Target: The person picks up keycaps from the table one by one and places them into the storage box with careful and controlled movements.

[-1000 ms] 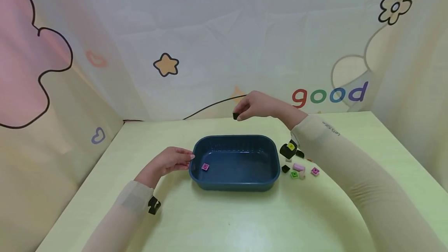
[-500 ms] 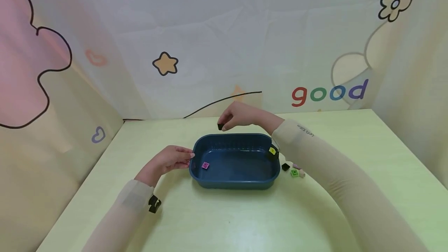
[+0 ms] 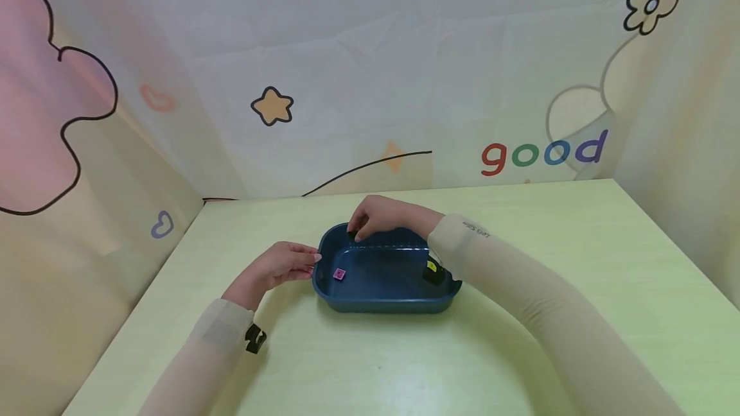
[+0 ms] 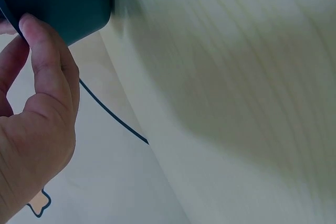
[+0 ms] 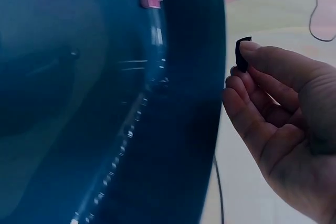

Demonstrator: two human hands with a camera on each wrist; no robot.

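Observation:
A dark blue rectangular basin (image 3: 387, 305) stands on the table, with one pink toy brick (image 3: 339, 274) lying inside near its left end. My left hand (image 3: 283, 266) holds the basin's left rim; the left wrist view shows the thumb on the rim and fingers curled behind it. Over the back left part of the basin, my right hand (image 3: 378, 216) pinches a small black block (image 5: 243, 54) between thumb and fingers. In the head view the black block is mostly covered by the fingers. The right wrist view shows the pink brick against the basin's inner edge.
A pale green table (image 3: 370, 364) carries the basin. A printed curtain (image 3: 358, 69) hangs behind it and at both sides. My right sleeve (image 3: 520, 287) crosses the basin's right end and hides the table area beside it.
My right hand has moved left and down with the black block, from behind the basin to over its back left part. The left hand stays at the rim. The sleeve now covers the loose pieces.

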